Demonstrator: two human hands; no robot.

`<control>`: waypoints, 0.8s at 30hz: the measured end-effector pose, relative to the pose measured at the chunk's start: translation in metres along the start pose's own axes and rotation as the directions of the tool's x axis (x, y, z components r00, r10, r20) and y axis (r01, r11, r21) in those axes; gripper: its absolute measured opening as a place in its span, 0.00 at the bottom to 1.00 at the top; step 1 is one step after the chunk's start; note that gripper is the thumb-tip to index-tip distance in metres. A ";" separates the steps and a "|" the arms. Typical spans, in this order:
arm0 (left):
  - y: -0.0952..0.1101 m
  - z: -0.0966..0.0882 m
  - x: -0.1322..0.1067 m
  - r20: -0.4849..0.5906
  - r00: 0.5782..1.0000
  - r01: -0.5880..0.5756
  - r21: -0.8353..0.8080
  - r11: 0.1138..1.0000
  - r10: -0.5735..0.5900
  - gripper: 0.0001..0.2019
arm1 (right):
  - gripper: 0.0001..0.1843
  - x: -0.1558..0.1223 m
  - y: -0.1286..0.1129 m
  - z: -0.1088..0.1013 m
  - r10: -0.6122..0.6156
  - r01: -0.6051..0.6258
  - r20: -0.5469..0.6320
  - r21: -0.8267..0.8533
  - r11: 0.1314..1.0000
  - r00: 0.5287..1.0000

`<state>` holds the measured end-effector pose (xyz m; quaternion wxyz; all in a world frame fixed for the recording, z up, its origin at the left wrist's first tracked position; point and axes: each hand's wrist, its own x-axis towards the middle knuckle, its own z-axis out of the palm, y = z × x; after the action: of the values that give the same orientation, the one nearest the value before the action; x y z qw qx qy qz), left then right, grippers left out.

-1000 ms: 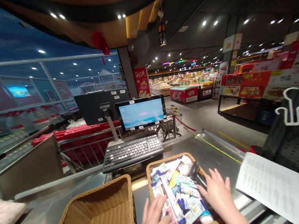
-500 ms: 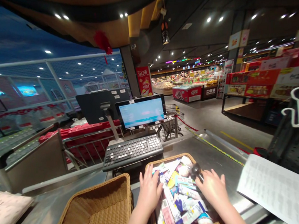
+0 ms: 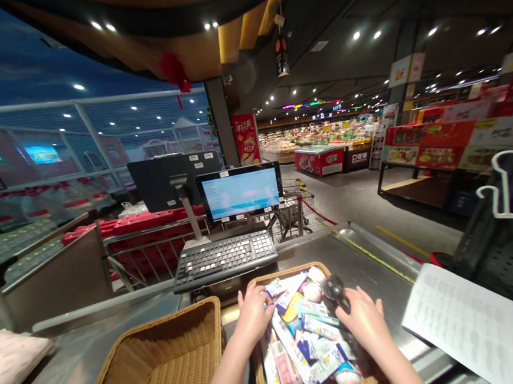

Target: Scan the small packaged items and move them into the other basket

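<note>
A wicker basket (image 3: 258,366) holds many small packaged goods, among them white-and-blue toothpaste boxes (image 3: 321,328) and a pink package (image 3: 286,367). My left hand (image 3: 254,315) is at its upper left rim, fingers curled down over the goods. A bit of blue shows by the fingertips, but what they grip is hidden. At the right side of the basket, my right hand (image 3: 363,315) is closed round the handle of a black handheld barcode scanner (image 3: 334,289), whose head hangs over the goods.
Left of it stands a second wicker basket (image 3: 177,370), showing its bare woven floor. A keyboard (image 3: 226,256) and lit monitor (image 3: 241,193) stand behind. Printed paper sheets (image 3: 466,317) lie on the right of the metal counter (image 3: 359,249); a pink folded item (image 3: 12,365) is far left.
My left hand has drawn its spread fingers in and curled them at the basket's left edge. My right hand keeps the scanner, slightly turned. The view has shifted a little.
</note>
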<state>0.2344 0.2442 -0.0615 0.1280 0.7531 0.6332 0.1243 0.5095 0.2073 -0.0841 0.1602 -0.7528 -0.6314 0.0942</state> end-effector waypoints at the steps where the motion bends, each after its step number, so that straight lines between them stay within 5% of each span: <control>1: -0.002 -0.003 -0.003 0.015 1.000 0.018 -0.053 0.998 -0.017 0.04 | 0.26 -0.002 0.002 -0.003 -0.012 0.012 -0.011 0.022 1.000 1.000; 6: -0.004 -0.023 -0.024 0.151 0.988 0.014 -0.238 0.971 0.022 0.09 | 0.27 -0.022 -0.002 -0.011 -0.068 0.148 -0.223 0.363 0.920 0.972; 11: 0.008 -0.034 -0.049 0.284 0.951 -0.026 -0.314 0.949 0.120 0.06 | 0.18 -0.048 -0.019 -0.014 -0.064 0.205 -0.260 0.562 0.801 0.963; 18: 0.022 -0.017 -0.066 0.220 0.964 -0.072 -0.323 0.944 0.149 0.07 | 0.12 -0.073 -0.047 -0.032 0.052 0.165 -0.248 0.771 0.615 0.967; 24: 0.029 -0.012 -0.082 0.138 0.964 -0.171 -0.324 0.931 0.226 0.04 | 0.10 -0.075 -0.052 -0.041 0.082 0.149 -0.236 0.808 0.570 0.968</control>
<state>0.2434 0.1592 -0.0417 0.2853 0.7920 0.5128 0.1683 0.4613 0.1363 -0.0320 0.5699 -0.5857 -0.5046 0.2784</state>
